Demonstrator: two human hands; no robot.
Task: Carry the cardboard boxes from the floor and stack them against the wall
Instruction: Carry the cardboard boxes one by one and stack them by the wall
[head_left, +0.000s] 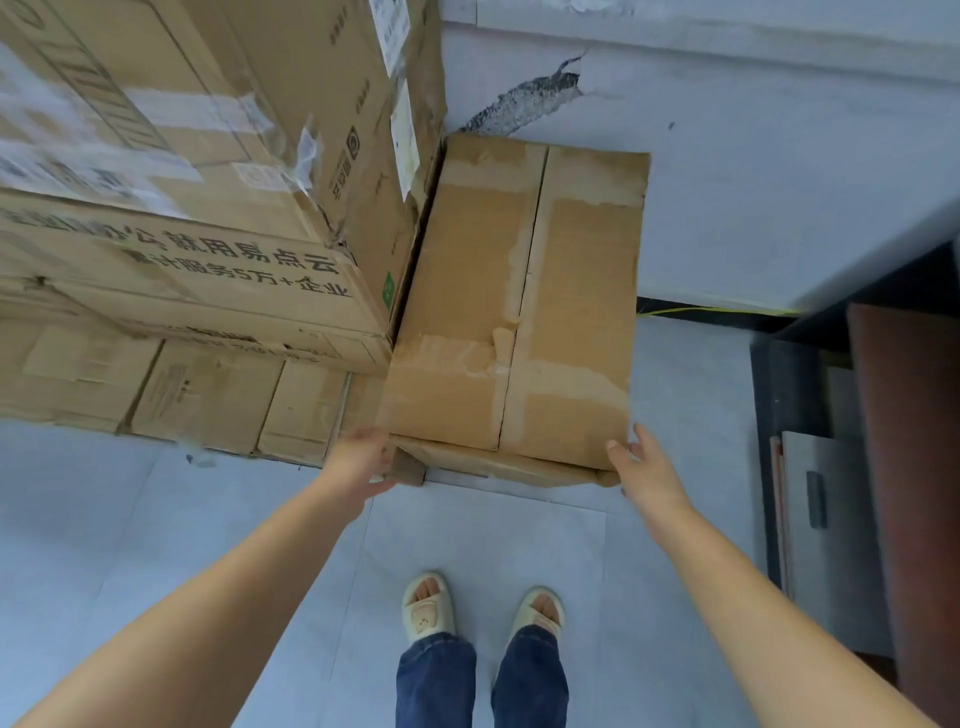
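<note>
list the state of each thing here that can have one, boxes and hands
plain box: flaps closed, old tape torn off, against the wall beside the stack
printed box: closed, taped, stacked on lower boxes
lower boxes: closed, bearing the stack
left hand: fingers curled on the plain box's near left corner
right hand: fingers straight, at the near right corner
wall: paint cracked

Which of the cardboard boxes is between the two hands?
The plain box with torn tape marks, right of the stack. The left hand and right hand are at its near corners; the printed boxes stand apart.
</note>
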